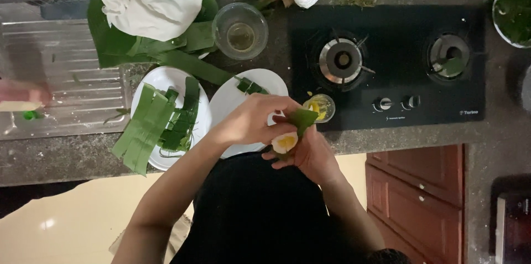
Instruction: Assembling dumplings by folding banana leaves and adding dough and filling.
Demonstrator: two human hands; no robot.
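Note:
Both my hands meet in front of my chest over the counter edge. My right hand cups a green leaf cone filled with white rice and a yellow filling. My left hand pinches the leaf's upper edge, folding it over the filling. Just behind them stands a small glass bowl of yellow filling on the stove's front edge. A white plate with one small leaf parcel lies beside a second white plate stacked with cut leaf strips.
A black two-burner gas stove fills the counter's right. A glass bowl of liquid, large leaves under a white cloth and a steel sink drainer lie to the left. Another person's hand shows at the far left. Wooden cabinet doors sit below.

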